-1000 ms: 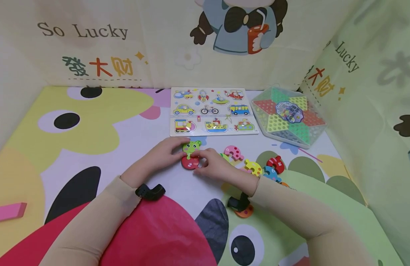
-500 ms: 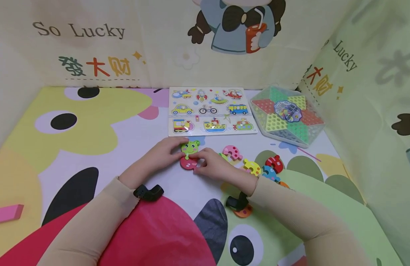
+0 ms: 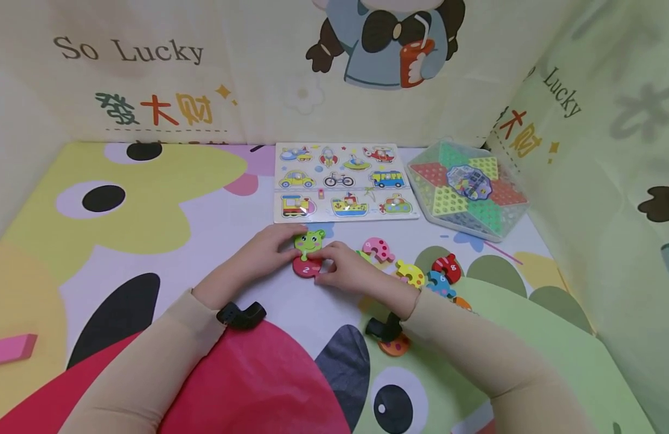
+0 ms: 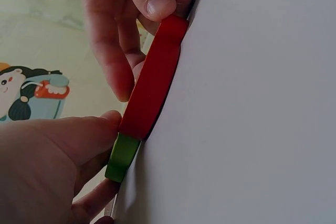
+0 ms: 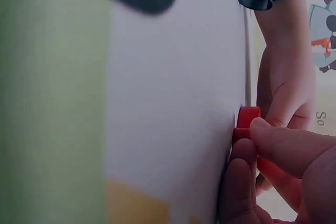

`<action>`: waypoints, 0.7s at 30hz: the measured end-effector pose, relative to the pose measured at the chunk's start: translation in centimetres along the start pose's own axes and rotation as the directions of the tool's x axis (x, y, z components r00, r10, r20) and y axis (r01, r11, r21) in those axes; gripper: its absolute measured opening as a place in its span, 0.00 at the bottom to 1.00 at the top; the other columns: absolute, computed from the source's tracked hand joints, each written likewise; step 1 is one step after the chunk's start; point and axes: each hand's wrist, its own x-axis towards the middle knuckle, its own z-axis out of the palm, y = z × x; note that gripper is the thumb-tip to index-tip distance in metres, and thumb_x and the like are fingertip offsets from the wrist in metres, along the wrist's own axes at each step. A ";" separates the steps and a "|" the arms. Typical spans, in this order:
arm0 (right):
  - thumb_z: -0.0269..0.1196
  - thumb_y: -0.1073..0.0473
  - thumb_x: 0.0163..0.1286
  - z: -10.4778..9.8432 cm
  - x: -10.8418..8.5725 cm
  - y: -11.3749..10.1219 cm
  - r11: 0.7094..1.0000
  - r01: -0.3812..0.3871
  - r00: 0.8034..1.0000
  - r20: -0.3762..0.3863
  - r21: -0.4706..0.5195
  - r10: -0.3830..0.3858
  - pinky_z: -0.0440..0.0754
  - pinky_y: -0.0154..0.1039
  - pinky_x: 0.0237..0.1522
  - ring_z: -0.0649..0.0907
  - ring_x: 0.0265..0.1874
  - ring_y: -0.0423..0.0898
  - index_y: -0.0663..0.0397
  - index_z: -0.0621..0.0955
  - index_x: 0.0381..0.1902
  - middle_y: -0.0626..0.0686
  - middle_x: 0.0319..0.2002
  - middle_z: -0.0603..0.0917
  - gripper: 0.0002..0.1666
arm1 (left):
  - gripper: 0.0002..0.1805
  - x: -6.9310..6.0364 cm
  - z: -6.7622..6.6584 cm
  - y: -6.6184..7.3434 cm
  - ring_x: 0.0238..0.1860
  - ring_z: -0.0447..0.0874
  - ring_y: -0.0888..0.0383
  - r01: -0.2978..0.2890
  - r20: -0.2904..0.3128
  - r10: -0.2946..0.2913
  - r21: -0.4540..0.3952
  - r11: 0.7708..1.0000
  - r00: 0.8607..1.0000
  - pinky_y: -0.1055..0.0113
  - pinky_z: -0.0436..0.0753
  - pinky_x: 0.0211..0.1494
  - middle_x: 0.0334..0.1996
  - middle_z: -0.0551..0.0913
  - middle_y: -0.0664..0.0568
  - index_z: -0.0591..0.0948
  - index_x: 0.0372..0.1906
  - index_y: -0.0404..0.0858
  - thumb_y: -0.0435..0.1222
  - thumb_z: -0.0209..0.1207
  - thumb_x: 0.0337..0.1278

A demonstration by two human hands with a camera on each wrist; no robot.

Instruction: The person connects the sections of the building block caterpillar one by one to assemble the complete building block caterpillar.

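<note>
My left hand (image 3: 261, 254) pinches a green piece with a smiling frog-like face (image 3: 308, 241) between thumb and fingers. Just below it lies a round red piece marked 2 (image 3: 304, 268), which my right hand (image 3: 349, 268) grips at its right side with thumb and fingers. The green piece's neck overlaps or meets the red piece's upper edge. In the left wrist view, the edges of the red piece (image 4: 156, 80) and the green piece (image 4: 123, 157) touch end to end. The right wrist view shows the red piece (image 5: 249, 116) at the right thumb, mostly hidden.
Several pieces, including pink (image 3: 378, 248), yellow (image 3: 410, 273), blue (image 3: 440, 283) and red (image 3: 447, 267), lie right of the hands. An orange piece (image 3: 395, 345) sits under the right wrist. Behind stand a vehicle puzzle board (image 3: 348, 190) and a hexagonal box (image 3: 467, 224); a pink block (image 3: 11, 349) lies left.
The head view has shifted slightly. Both hands keep their hold, and the green and red pieces stay together in nearly the same place.
</note>
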 end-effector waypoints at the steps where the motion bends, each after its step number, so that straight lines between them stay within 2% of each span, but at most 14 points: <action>1: 0.67 0.55 0.55 0.0 0.0 0.0 1.000 -0.001 1.000 0.006 0.000 0.001 0.78 0.30 0.38 0.77 0.33 0.41 0.44 0.74 0.58 0.53 0.50 0.72 0.30 | 0.28 0.0 0.0 0.0 0.65 0.62 0.50 0.002 0.000 -0.002 -0.001 1.000 1.000 0.52 0.66 0.65 0.61 0.70 0.49 0.69 0.62 0.44 0.40 0.59 0.54; 6: 0.66 0.55 0.56 -1.1 -0.7 -0.6 0.999 -0.014 0.999 0.035 0.030 0.013 0.80 0.32 0.39 0.78 0.38 0.42 0.40 0.68 0.63 0.51 0.52 0.73 0.36 | 0.29 -0.2 -0.1 0.1 0.66 0.61 0.51 0.006 0.001 -0.006 -0.002 1.000 1.000 0.52 0.67 0.64 0.62 0.69 0.50 0.69 0.62 0.46 0.41 0.60 0.53; 9: 0.64 0.56 0.58 -3.1 -1.8 -1.0 0.995 0.013 1.000 0.022 0.096 -0.015 0.80 0.35 0.38 0.79 0.41 0.44 0.42 0.64 0.65 0.51 0.55 0.74 0.38 | 0.29 -0.1 -0.1 0.1 0.65 0.62 0.51 0.006 0.001 -0.006 -0.016 1.000 1.000 0.51 0.67 0.64 0.62 0.69 0.50 0.69 0.62 0.46 0.41 0.60 0.53; 12: 0.62 0.56 0.61 -5.8 -3.5 -1.2 0.982 0.069 0.998 -0.023 0.174 -0.066 0.80 0.36 0.36 0.79 0.43 0.45 0.43 0.65 0.64 0.50 0.56 0.73 0.34 | 0.28 0.0 0.0 0.0 0.65 0.62 0.52 0.011 0.005 -0.010 -0.029 1.000 1.000 0.52 0.67 0.64 0.62 0.69 0.50 0.69 0.62 0.47 0.42 0.60 0.53; 17: 0.59 0.59 0.63 -9.2 -6.5 0.0 0.928 0.186 0.982 -0.088 0.322 -0.166 0.80 0.35 0.35 0.78 0.42 0.47 0.49 0.67 0.62 0.49 0.55 0.73 0.29 | 0.28 0.0 0.1 -0.1 0.65 0.61 0.52 0.019 0.007 -0.019 -0.027 0.999 1.000 0.53 0.66 0.65 0.62 0.68 0.50 0.69 0.62 0.47 0.42 0.59 0.54; 21: 0.58 0.64 0.64 -10.4 -8.5 2.0 0.887 0.310 0.949 -0.159 0.341 -0.271 0.80 0.30 0.39 0.78 0.42 0.44 0.59 0.67 0.61 0.47 0.53 0.73 0.27 | 0.28 0.0 0.0 -0.2 0.65 0.61 0.52 0.017 0.007 -0.017 -0.031 0.999 1.000 0.53 0.66 0.65 0.62 0.68 0.50 0.69 0.62 0.47 0.42 0.59 0.54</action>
